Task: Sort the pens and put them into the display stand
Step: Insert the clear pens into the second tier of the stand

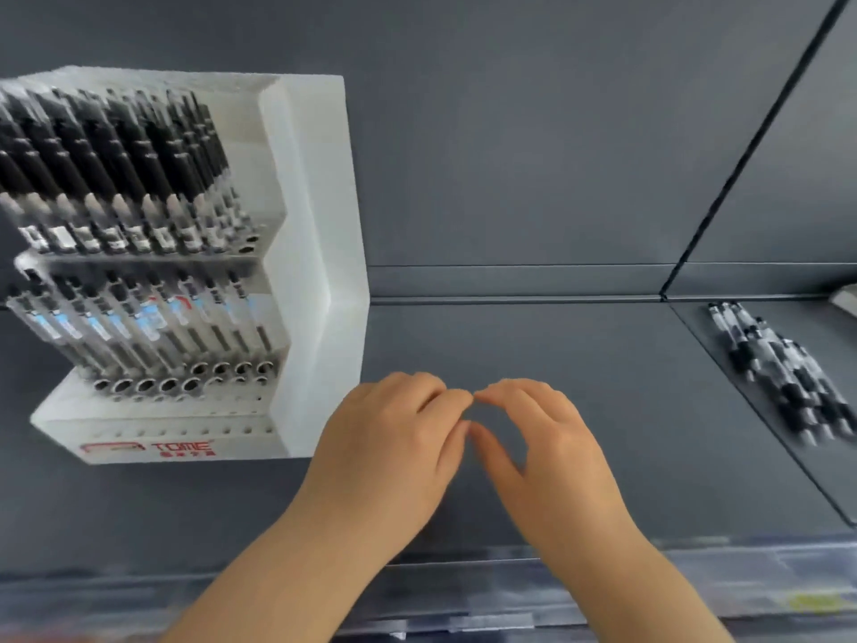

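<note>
We see left grip (389,447) and right grip (556,447) over shelf (579,345), fingers loosely curled, tips meeting, holding nothing. Display stand (315,225) left, mostly filled. Loose pens (783,373) far right.

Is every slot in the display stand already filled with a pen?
No, the display stand has a row of empty holes along the front of its lower tier.

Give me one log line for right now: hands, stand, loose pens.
left hand: empty, fingertips meeting right hand | display stand: upper tiers mostly filled, front holes empty | loose pens: piled far right, apart from hands
</note>
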The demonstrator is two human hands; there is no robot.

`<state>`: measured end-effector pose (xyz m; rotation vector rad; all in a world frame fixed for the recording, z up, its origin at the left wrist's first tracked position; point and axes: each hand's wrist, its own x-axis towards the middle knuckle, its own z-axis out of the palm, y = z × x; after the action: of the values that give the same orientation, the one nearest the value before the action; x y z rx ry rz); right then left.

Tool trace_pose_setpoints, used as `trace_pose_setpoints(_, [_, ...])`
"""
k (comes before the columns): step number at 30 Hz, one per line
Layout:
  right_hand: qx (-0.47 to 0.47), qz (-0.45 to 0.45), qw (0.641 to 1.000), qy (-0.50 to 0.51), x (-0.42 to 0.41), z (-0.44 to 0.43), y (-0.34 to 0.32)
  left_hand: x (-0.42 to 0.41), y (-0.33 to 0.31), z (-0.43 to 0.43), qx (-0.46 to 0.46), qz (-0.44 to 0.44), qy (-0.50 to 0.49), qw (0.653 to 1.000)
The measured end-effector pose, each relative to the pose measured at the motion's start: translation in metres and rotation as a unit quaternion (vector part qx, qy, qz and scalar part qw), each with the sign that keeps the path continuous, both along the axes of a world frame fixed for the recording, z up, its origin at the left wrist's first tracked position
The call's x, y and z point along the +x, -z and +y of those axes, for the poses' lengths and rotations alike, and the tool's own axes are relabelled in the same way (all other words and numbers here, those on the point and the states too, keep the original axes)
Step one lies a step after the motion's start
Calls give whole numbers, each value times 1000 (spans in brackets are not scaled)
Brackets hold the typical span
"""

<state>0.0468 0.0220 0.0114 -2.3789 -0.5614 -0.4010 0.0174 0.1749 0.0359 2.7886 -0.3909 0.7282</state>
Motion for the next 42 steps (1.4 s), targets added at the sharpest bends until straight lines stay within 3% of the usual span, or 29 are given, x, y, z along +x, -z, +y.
trace_pose_setpoints(8, [-22,48,999,-6,2,-92,14,-1,14,-95,5,83,-37,996])
trace_pose_setpoints(20, [-61,82,994,38,2,-127,18,7,32,-110,2,111,-55,992])
trace_pose_setpoints(30, [-61,93,992,55,41,-174,9,38,27,-147,-14,99,-70,992])
trace_pose_setpoints(42, [-95,119,988,31,143,-346,-2,118,32,-312,-6,46,-110,993])
